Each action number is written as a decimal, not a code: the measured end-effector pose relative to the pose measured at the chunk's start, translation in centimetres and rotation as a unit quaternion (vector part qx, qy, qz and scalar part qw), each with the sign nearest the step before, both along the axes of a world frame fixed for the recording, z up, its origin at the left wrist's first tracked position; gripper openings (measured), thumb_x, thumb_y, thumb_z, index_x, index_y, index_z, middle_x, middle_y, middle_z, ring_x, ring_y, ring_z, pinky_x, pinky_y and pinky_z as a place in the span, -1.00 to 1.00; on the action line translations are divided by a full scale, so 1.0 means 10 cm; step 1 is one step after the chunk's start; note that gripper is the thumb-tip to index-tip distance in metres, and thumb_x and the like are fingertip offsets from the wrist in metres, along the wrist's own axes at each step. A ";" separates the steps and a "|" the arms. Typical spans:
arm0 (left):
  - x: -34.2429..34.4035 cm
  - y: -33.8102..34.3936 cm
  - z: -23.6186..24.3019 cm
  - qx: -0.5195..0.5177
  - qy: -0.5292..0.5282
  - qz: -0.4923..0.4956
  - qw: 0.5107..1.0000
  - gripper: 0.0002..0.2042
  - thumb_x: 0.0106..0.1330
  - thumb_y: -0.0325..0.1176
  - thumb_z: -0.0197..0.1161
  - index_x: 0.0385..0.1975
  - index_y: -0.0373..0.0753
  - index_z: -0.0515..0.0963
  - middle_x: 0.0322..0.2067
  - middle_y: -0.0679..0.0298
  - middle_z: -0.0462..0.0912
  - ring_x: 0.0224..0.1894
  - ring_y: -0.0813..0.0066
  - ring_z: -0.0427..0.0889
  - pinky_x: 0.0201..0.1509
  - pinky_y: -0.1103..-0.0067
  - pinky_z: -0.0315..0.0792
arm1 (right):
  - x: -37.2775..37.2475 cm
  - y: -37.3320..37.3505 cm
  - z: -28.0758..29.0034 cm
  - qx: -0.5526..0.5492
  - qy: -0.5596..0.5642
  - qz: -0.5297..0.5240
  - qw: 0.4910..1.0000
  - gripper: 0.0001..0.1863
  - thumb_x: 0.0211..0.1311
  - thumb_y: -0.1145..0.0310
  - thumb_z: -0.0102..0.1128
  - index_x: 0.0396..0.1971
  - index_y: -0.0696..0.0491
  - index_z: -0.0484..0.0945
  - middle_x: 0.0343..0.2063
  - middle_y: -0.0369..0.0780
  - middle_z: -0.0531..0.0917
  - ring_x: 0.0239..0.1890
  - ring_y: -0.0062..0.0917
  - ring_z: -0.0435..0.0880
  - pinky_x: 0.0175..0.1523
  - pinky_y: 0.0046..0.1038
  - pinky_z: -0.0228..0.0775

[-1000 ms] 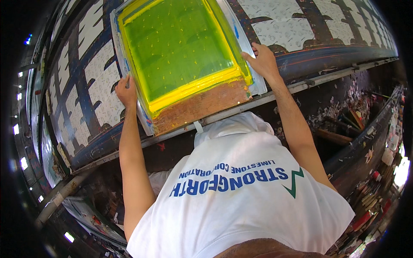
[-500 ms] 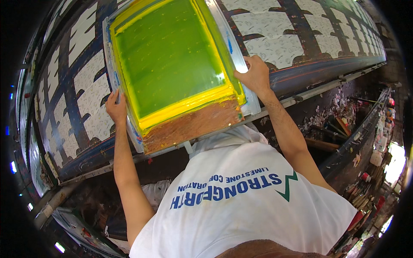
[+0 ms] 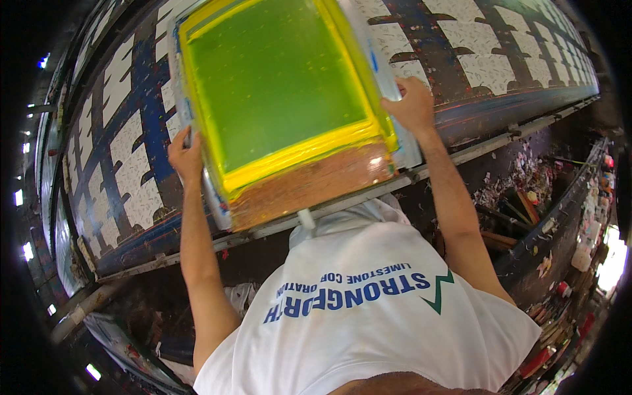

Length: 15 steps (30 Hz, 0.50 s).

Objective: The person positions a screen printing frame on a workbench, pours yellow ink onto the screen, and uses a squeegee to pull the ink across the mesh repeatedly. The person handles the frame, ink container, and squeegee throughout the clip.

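Note:
A screen-printing frame (image 3: pixel 309 186) spans the gap between my two hands, with a green mesh (image 3: pixel 280 85) bordered by bright yellow. Its near side is brown and its long sides are pale metal smeared with blue. My left hand (image 3: pixel 186 155) is closed on the left edge, fingers up along the rim. On the opposite edge, my right hand (image 3: pixel 413 105) grips the frame with its thumb on the near face. The frame's far end runs out of the picture at the top. Whether its underside touches the table cannot be seen.
Rows of white patterned cut pieces (image 3: pixel 487 71) lie on the long dark printing table (image 3: pixel 454 122). A metal rail (image 3: pixel 474 150) runs along its near edge. At right, a dark trough (image 3: pixel 520 240) holds scraps and sticks, with several small containers (image 3: pixel 584 243) beyond.
The frame and both hands have shifted to the right across the picture, and the frame is slightly blurred. Different stretches of the white pieces show beside it. Both hands keep their hold.

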<state>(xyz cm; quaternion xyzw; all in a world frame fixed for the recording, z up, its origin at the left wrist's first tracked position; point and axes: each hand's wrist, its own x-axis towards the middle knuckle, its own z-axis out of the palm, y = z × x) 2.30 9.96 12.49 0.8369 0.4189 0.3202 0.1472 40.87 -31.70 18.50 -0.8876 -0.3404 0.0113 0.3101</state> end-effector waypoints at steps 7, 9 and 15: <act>1.24 -1.07 -0.13 0.038 -0.047 -0.003 0.998 -0.66 0.15 -0.29 0.60 -0.08 -0.20 0.80 -0.14 0.17 0.80 -0.10 0.20 0.65 0.05 0.35 0.55 | 1.29 -0.91 -0.22 -0.035 0.024 -0.023 0.999 -0.42 -0.03 0.04 0.53 0.00 0.06 0.78 -0.27 -0.13 0.69 -0.16 -0.24 0.73 0.00 -0.22 0.57; 1.44 -1.29 -0.17 0.033 -0.055 0.004 0.998 -0.67 0.14 -0.30 0.60 -0.09 -0.19 0.80 -0.14 0.16 0.80 -0.10 0.18 0.65 0.05 0.34 0.55 | 1.51 -1.10 -0.26 -0.056 0.032 -0.036 0.997 -0.39 -0.03 0.04 0.57 -0.01 0.11 0.77 -0.26 -0.15 0.68 -0.17 -0.28 0.72 0.00 -0.26 0.57; 1.70 -1.67 -0.13 0.051 -0.034 -0.001 0.998 -0.71 0.15 -0.32 0.59 -0.13 -0.19 0.78 -0.15 0.13 0.80 -0.11 0.11 0.67 0.03 0.30 0.53 | 1.76 -1.47 -0.36 -0.051 0.051 -0.032 0.997 -0.44 0.00 0.10 0.57 -0.03 0.15 0.76 -0.22 -0.14 0.70 -0.16 -0.28 0.73 0.01 -0.26 0.58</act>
